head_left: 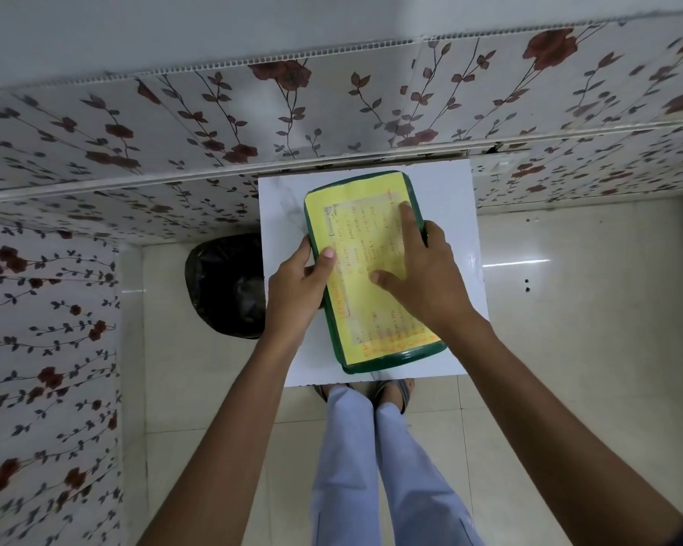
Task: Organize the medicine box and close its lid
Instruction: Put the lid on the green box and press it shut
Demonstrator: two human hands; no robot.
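Handwriting on lid (367,266) label, illegible

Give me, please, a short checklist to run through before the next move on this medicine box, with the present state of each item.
1. Lid sits on the medicine box: ok.
2. Lid fully latched: cannot tell.
3. Left hand steadies the box's left edge: ok.
4. Right hand lies flat on the lid: ok.
5. Box rests wholly on the white table: ok.
6. Contents organized inside: cannot tell, lid hides them.
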